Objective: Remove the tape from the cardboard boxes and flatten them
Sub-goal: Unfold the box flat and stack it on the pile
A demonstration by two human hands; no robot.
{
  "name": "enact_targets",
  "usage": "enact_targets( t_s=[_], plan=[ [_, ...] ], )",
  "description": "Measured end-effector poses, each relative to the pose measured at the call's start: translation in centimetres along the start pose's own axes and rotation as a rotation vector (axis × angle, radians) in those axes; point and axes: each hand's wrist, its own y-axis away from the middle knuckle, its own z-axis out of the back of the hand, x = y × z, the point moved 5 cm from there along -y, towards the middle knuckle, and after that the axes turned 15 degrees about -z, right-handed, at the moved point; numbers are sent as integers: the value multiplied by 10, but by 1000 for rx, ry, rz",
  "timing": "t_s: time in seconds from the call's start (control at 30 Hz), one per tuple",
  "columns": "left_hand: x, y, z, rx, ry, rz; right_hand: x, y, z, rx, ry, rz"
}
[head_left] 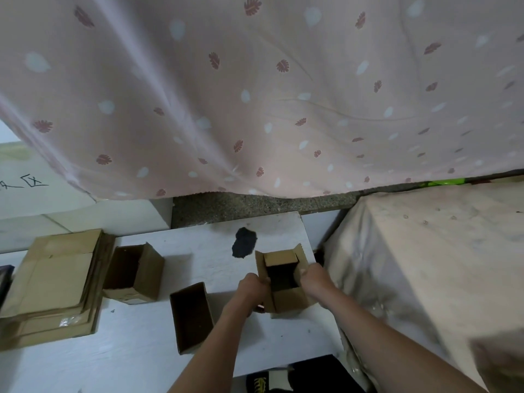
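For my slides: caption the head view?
Both hands grip an open cardboard box beside flattened boxes.

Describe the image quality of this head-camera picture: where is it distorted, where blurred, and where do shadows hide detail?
Head view: wide-angle bending curves the curtain hem and the white table edges; the lower right corner is smeared with blur; soft, even light, no glare; the insides of the held box and both other open boxes are too dark to read.

Both forearms are bare to each hand, left hand (253,287) and right hand (314,280), with no sleeves visible.
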Motion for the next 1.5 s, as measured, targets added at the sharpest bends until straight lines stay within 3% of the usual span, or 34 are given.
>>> enact_targets(
  t_s=[0.17, 0.23, 0.37, 0.5, 0.63, 0.8, 0.93, 1.1, 1.3, 1.5],
  plan=[
    [-18, -5, 12, -110, -288, -194, 20, 4, 13, 34, 369, 151],
    [-16, -9, 6, -57, -301, -161, 27, 6, 17, 41, 386, 201],
    [1, -11, -13, 25, -258, 11, 26, 8, 20, 21, 228, 193],
    [10, -12, -28, 16, -254, 3, -5, 9, 22, -58, -181, -96],
    [10, -10, -41, 15, -261, 17, -27, 9, 6, 46, -116, -149],
    [6, -10, -49, -13, -194, 18, -29, 6, 5, 31, -48, -118],
    [6, -12, -42, 55, -39, 32, -29, 2, 10, 169, -199, -134],
    [16, -8, -19, 159, 272, 76, -28, 2, 23, 417, -596, -147],
    [16, 2, -13, 188, 418, 58, -34, -2, 22, 598, -749, -248],
    [7, 1, 1, 137, 319, -33, -44, -27, 30, 509, -864, -347]
  ],
)
